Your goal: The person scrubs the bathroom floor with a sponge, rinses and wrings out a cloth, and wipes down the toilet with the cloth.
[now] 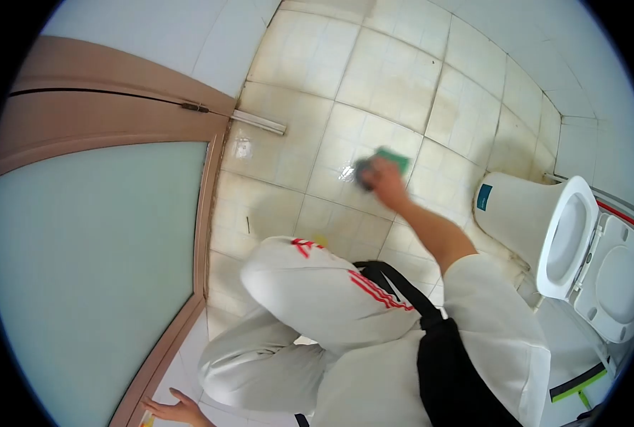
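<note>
Near the middle of the tiled floor (281, 53), my right hand (382, 182) is closed and blurred by motion. A green pad (394, 159) shows beyond its fingers, and a dark grey, blurred object (363, 174) is at their left side; what the dark thing is cannot be made out. The tile beside the hand looks wet and shiny. At the bottom left, my left hand (178, 410) has its fingers spread, beside the brown door frame, with nothing seen in it.
A brown door (96, 285) with a frosted panel stands on the left, a short metal strip (260, 122) by its corner. The white toilet (520, 213) is on the right, its lid raised. A green and black squeegee (579, 383) lies lower right. A small yellow item (320, 240) is by my knee.
</note>
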Tool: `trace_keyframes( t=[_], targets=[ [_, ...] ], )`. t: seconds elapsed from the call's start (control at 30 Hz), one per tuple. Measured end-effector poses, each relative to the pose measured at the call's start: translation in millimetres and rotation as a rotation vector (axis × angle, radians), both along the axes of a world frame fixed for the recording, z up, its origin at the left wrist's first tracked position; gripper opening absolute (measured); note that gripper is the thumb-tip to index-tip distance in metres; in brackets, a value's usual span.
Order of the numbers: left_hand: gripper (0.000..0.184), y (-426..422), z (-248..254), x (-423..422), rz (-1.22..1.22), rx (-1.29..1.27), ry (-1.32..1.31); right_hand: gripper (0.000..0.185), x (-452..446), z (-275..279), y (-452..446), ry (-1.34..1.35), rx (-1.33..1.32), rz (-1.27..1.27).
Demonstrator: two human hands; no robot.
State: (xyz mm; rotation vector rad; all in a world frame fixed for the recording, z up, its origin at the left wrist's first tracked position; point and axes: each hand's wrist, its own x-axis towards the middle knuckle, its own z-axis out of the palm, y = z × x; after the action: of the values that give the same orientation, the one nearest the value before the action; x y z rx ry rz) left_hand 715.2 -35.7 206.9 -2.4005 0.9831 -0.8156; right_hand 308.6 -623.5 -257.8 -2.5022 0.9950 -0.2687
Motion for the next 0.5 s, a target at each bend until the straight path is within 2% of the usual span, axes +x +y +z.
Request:
trace_keyframes(
  t=[0.03, 0.07, 0.1, 0.17, 0.27, 0.33, 0.4, 0.43, 0.5],
  targets=[
    [0.069, -7, -15, -4, -0.016, -0.097, 0.063, 0.030, -14, 4, -32, 0.123, -0.041, -0.195],
    [0.064, -16, -24, -9, -0.030, -0.183, 0.125, 0.034, -23, -9, -54, 0.323, 0.026, -0.490],
    [0.059, -41, -31, -18, 0.043, -0.305, 0.344, 0.036, -12, -12, -52, 0.360, -0.026, -0.660],
    [0.045, -71, -54, -9, -0.031, -0.398, 0.514, 0.042, 36, -19, -67, 0.407, -0.144, -0.997],
    [0.034, -122, -69, 10, 0.019, -0.510, 0.743, 0.046, 118, -2, -53, 0.346, -0.102, -0.493],
    [0.031, -157, -78, 25, -0.018, -0.614, 0.885, 0.048, 160, -8, -64, 0.203, -0.097, 0.048],
    [0.029, -202, -80, 41, -0.091, -0.663, 1.002, 0.049, 198, -5, -105, 0.295, -0.066, 0.123],
    [0.029, -228, -79, 50, -0.208, -0.627, 1.032, 0.050, 218, -2, -128, 0.345, -0.046, 0.156],
    [0.031, -277, -72, 61, -0.391, -0.584, 1.100, 0.050, 239, 14, -149, 0.485, 0.066, -0.069]
  ],
)
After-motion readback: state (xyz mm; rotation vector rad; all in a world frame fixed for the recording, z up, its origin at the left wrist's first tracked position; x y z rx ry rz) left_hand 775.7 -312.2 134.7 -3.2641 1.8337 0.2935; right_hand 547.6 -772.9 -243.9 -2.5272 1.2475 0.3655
